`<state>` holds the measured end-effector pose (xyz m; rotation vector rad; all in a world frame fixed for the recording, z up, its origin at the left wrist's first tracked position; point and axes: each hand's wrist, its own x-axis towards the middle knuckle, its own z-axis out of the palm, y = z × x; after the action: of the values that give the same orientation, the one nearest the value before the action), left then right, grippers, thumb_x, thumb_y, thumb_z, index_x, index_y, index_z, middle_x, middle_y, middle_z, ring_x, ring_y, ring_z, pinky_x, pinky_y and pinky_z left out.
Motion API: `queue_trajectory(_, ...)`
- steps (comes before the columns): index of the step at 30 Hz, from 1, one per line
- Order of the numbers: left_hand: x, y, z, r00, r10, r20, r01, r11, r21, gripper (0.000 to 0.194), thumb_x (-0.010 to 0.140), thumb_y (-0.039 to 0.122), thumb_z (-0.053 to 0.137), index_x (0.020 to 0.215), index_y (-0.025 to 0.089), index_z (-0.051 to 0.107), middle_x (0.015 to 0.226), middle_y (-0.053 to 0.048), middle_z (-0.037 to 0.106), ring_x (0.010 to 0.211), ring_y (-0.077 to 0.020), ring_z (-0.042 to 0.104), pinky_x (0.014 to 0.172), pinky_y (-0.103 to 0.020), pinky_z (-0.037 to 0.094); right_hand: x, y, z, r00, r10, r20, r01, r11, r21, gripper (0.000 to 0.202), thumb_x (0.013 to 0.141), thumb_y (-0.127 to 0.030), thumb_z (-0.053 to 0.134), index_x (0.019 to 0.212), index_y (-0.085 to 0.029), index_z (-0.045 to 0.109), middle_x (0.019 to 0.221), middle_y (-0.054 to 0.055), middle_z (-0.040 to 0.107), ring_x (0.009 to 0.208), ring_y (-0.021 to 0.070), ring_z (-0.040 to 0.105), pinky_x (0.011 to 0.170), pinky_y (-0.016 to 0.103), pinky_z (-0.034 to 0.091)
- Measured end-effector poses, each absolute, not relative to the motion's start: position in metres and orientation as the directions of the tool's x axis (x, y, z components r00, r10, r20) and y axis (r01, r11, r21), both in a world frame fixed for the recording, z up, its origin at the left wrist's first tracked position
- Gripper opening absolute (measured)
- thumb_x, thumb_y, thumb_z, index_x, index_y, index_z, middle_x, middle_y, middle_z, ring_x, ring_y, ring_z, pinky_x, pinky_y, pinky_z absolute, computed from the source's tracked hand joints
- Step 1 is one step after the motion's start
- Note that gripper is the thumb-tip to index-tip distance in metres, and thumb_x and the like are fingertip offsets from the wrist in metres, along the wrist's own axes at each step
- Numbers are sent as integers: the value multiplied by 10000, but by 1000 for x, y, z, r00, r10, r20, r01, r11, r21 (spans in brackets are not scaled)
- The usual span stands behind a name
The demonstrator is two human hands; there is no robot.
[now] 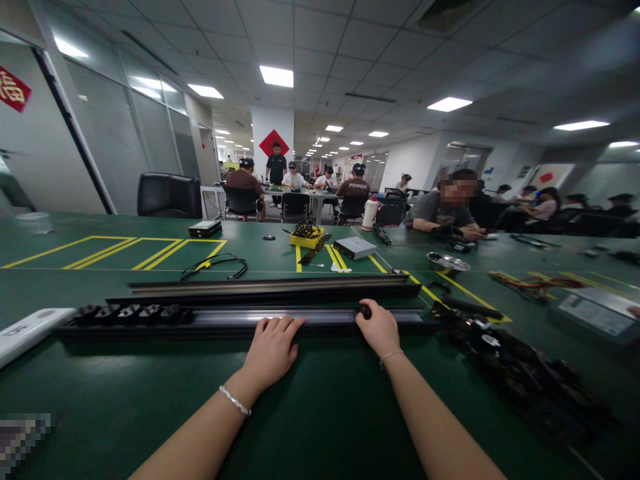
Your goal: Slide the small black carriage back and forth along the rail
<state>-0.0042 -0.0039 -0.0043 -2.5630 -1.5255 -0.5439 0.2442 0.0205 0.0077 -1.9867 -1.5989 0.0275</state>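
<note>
A long black rail with a shiny inner channel (pixel 220 317) lies across the green table in front of me. Several black parts (pixel 130 313) sit in a row at its left end. My left hand (pixel 273 350) rests on the rail near its middle, fingers lying over the channel. Toward the rail's right end, my right hand (pixel 379 327) pinches a small black part (pixel 365 311) at the channel. Behind this rail lies a second long dark rail (pixel 270 287), parallel to it.
Black parts (pixel 530 373) are heaped at the right. A white device (pixel 35 331) lies left, a metal bowl (pixel 449 261) and a grey box (pixel 355 247) farther back. A person (pixel 440 210) leans on the table at back right.
</note>
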Motion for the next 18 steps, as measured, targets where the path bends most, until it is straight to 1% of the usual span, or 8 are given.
queue_trajectory(10,-5,-3,-7,429,827,365,869,-487,84,510,773,249,474,1269,322,383,1170,-21,546,1051,-204,463,929,-391,263,245,21,7,273,904,330,893,-110,-437,345,720,-277,460,1042,-224,574,962,35,631,946,200,546,861,340,354)
queue_trajectory(14,-4,-4,-5,432,825,365,866,-492,87,506,774,243,466,1269,312,383,1168,-27,547,1049,-205,463,926,-392,266,245,21,6,278,894,351,892,-105,-440,391,722,-282,461,1098,-219,546,1022,42,620,982,209,537,891,350,339)
queue_trajectory(18,-4,-4,-5,427,828,363,872,-483,76,516,770,237,470,1272,315,379,1168,-31,545,1051,-207,464,926,-390,269,246,22,4,278,882,380,895,-95,-436,406,713,-272,464,1106,-209,544,1067,55,604,1036,220,513,911,356,330)
